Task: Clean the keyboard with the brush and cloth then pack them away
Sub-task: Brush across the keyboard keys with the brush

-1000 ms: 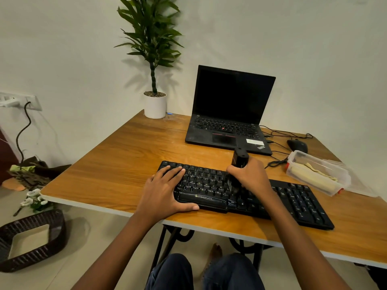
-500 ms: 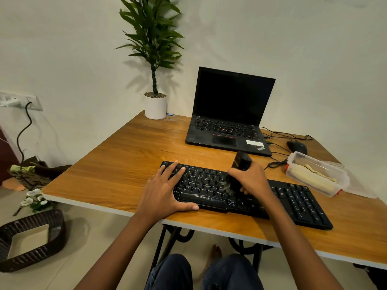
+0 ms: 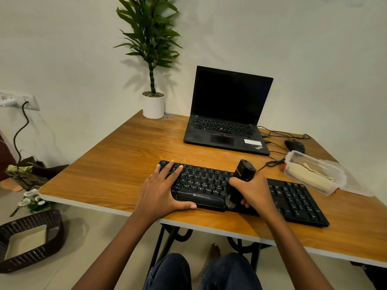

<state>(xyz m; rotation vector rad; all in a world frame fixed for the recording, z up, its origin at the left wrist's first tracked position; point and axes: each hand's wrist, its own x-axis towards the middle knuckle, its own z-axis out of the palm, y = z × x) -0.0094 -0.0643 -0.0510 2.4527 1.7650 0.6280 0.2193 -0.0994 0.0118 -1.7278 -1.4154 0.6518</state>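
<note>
Keyboard [image 3: 293, 197], one black full-size board marked ZEBRONICS, is lying along the front edge of the desk [image 3: 125, 164] under both hands. One right hand [image 3: 254, 193] is wrapping its fingers around the single black brush [image 3: 243, 172], gripping it with the handle tilting up and away and the bristles touching the keys just right of the long front bar. One left hand [image 3: 161, 191] is lying flat and relaxed, fingers spreading over the keys at the left end and the thumb pressing against the front edge.

Further out, one clear plastic container [image 3: 318, 162] is sitting to the right of the keyboard with its top off; inside, one rolled cream cloth [image 3: 307, 181] is lying along the bottom with a paler strip resting over it. One clear lid [image 3: 356, 185] is lying just beside it. One mouse [image 3: 294, 145] is sitting behind the container, and one open laptop [image 3: 228, 114] with a dark screen is standing behind the keyboard. One potted plant [image 3: 154, 105] is occupying the far corner. On the floor to the left, one dark wicker basket [image 3: 52, 233] is holding a pale flat sheet.
</note>
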